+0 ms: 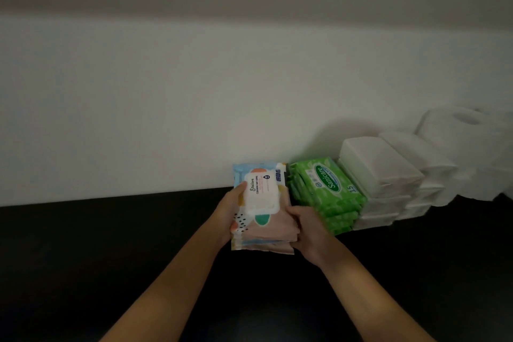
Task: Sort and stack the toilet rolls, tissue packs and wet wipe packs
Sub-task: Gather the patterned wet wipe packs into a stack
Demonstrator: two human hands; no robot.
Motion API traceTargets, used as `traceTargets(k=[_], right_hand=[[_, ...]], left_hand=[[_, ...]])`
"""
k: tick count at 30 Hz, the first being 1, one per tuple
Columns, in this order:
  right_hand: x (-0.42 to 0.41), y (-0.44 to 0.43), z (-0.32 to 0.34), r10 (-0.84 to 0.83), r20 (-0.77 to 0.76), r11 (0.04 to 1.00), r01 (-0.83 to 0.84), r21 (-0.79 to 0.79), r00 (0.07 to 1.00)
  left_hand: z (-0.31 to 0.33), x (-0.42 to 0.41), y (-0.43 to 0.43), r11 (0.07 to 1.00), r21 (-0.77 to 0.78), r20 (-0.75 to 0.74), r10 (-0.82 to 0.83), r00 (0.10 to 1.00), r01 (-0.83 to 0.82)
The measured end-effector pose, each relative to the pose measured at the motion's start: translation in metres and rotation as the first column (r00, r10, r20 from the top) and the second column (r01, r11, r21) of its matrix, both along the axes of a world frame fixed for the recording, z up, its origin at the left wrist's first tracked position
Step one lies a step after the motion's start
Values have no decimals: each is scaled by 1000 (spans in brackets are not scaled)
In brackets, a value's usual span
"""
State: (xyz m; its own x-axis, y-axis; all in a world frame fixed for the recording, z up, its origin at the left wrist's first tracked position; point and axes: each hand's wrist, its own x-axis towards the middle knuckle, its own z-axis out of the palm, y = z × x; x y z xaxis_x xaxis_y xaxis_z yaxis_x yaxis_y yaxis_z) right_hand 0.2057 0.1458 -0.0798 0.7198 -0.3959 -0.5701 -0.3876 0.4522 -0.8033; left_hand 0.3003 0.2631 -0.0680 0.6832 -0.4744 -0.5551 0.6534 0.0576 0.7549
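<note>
A stack of pastel wet wipe packs (262,203) with a white lid stands on the dark table by the wall. My left hand (230,211) grips its left side and my right hand (306,233) grips its right side. Right of it, touching, is a stack of green Sanicare wet wipe packs (329,189). Further right are stacked white tissue packs (380,175), then white toilet rolls (449,153) piled against the wall.
The black table top (111,244) stretches left and toward me. A pale wall (166,105) runs right behind the row of stacks.
</note>
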Motion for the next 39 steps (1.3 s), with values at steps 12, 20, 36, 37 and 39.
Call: traceTargets(k=[12,20,36,37,39], right_hand=[[23,12,-2,67,-70,928,-88,-363,995],[27,51,-14,214,96,958,-190,-215,972],[81,107,-7,304,31,950,-301,-82,952],[84,108,-6,297,38,953,-294,-74,954],[89,108,-5,278,45,960,-276,-53,960]], left_hand=[[-2,-5,6,999,-36,25,18,1000,-17],[-9,-1,56,993,-49,52,110,993,-107],[-7,44,116,977,48,53,205,977,-207],[-6,47,117,981,35,53,189,981,-191],[-6,53,117,985,29,63,168,984,-170]])
